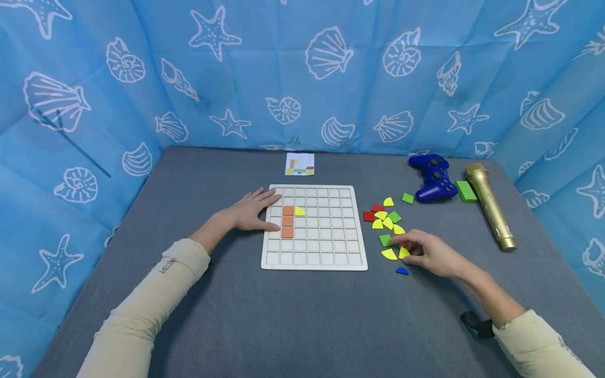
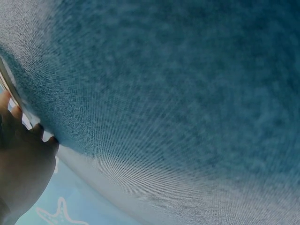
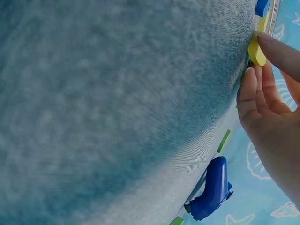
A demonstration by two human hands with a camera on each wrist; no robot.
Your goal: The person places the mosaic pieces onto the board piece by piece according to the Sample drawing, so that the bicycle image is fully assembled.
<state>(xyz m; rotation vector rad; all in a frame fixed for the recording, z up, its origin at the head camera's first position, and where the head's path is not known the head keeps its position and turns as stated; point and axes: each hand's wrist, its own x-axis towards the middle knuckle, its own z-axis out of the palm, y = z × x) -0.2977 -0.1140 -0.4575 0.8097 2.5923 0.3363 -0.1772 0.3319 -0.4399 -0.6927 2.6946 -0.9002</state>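
While the left hand (image 1: 255, 211) lies spread on the edge of a white grid board (image 1: 327, 259), the head view shows the right hand (image 1: 429, 253) pinching a yellow quarter-round tile (image 1: 404, 253) beside the board. Picking seems in hand, calling for a lift clear of the crowding green tile (image 1: 385, 240); a controller (image 1: 434, 179) and microphone (image 1: 491, 207) lie beyond. Left wrist: mostly grey cloth (image 2: 140, 93). Right wrist: thumb and fingertips about the yellow tile.

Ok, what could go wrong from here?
The right hand, thumb on a yellow piece, could nudge the neighbouring green square. The left hand rests at the left edge of the white board, thumb beside the orange squares, so a slip might shift the board or knock them.
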